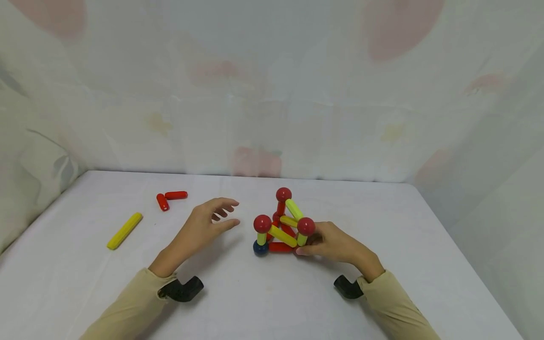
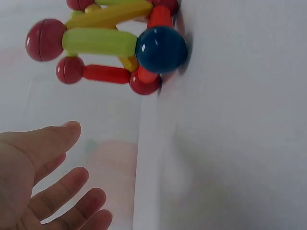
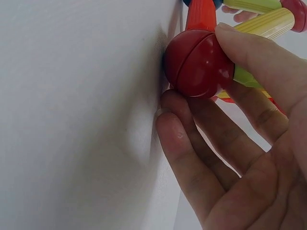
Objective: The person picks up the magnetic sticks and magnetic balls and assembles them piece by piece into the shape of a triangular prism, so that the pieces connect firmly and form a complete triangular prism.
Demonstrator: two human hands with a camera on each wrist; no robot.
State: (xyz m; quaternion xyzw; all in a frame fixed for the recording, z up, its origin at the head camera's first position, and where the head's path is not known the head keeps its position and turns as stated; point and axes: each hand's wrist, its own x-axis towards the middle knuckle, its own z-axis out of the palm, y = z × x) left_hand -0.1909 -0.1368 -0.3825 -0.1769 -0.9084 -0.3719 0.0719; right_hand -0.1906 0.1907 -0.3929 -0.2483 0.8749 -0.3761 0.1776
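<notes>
A prism-like frame of toy balls and rods stands on the white table, with red balls (image 1: 284,194) at its top corners and a dark blue ball (image 1: 260,248) at its near left base. Red rods (image 1: 280,247) form the base, and a yellow rod (image 1: 283,235) and yellow-green rods (image 1: 294,209) join the upper parts. My right hand (image 1: 337,243) grips the near right base corner, thumb and fingers around a red ball (image 3: 199,62). To the left of the frame, my left hand (image 1: 204,224) hovers apart from it, fingers loosely extended and holding nothing.
Two short red rods (image 1: 176,195) lie at the back left of the table. A longer yellow rod (image 1: 124,231) lies nearer, left of my left forearm. Behind the table hangs a pale patterned cloth (image 1: 272,118). A black curved piece (image 1: 182,289) juts from each sleeve.
</notes>
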